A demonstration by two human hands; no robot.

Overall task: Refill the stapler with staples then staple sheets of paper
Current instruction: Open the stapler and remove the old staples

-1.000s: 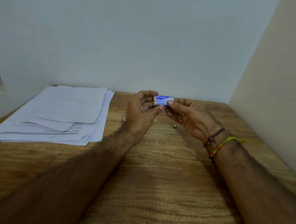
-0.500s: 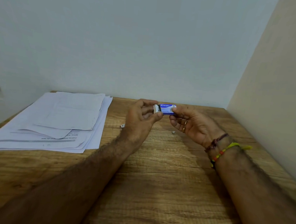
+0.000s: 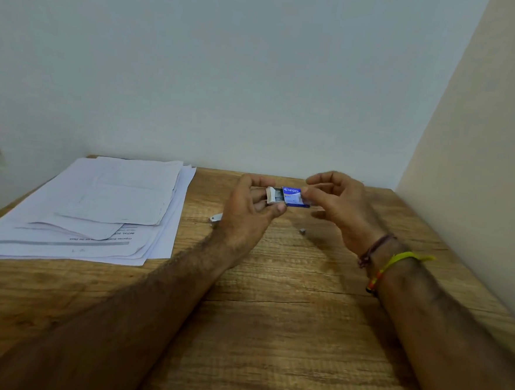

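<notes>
I see a small blue staple box (image 3: 294, 196) held above the table, its pale inner tray (image 3: 272, 195) slid partway out leftward. White sheets (image 3: 97, 208) lie stacked at far left. A metal piece (image 3: 215, 219), possibly the stapler, lies mostly hidden.

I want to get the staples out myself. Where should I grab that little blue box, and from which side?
Probably pinch the blue sleeve of the staple box by its long edges from the right, as the right hand does. The tray end sticks out left, gripped by the left hand, so pulling sideways slides it open.
</notes>
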